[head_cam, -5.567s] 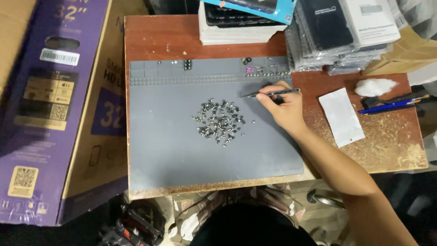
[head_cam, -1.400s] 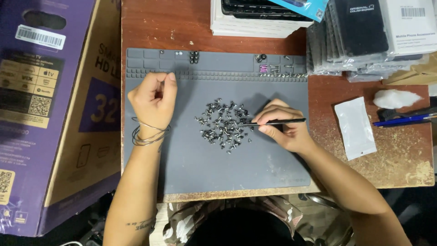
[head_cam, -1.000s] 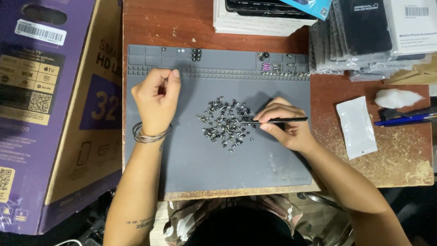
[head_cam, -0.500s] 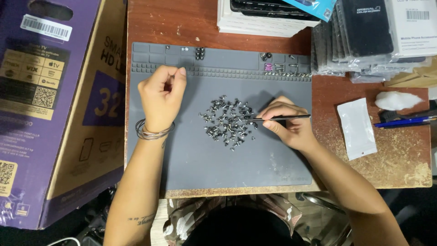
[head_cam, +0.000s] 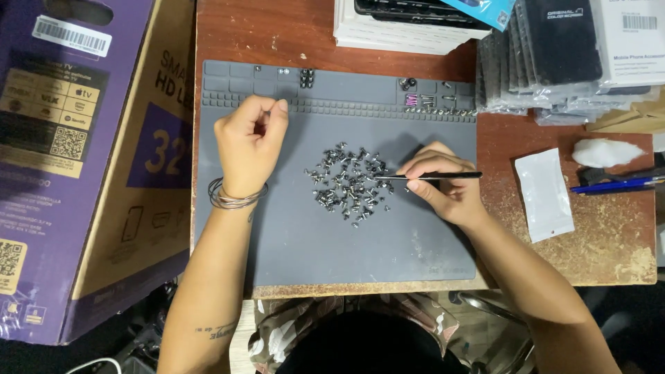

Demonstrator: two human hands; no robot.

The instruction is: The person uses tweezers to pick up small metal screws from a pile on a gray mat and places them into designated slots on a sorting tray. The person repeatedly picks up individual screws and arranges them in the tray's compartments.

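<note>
A pile of several small silver screws (head_cam: 350, 183) lies in the middle of a grey silicone work mat (head_cam: 312, 242). My right hand (head_cam: 443, 187) holds thin black tweezers (head_cam: 429, 176) level, their tip touching the right edge of the pile. My left hand (head_cam: 249, 142) rests on the mat's upper left with its fingers curled and pinched together near the mat's small compartments; whether it holds a screw is hidden. Metal bangles circle the left wrist.
A large purple and brown cardboard box (head_cam: 90, 166) leans against the table's left side. Stacks of flat packaged items (head_cam: 554, 55) fill the back right. A small white pouch (head_cam: 544, 194), a cotton wad (head_cam: 606, 152) and a blue pen (head_cam: 613, 185) lie on the wooden table at the right.
My left hand came onto the mat's upper left and stayed there. My right hand moved the tweezers from the mat's top row down to the screw pile.
</note>
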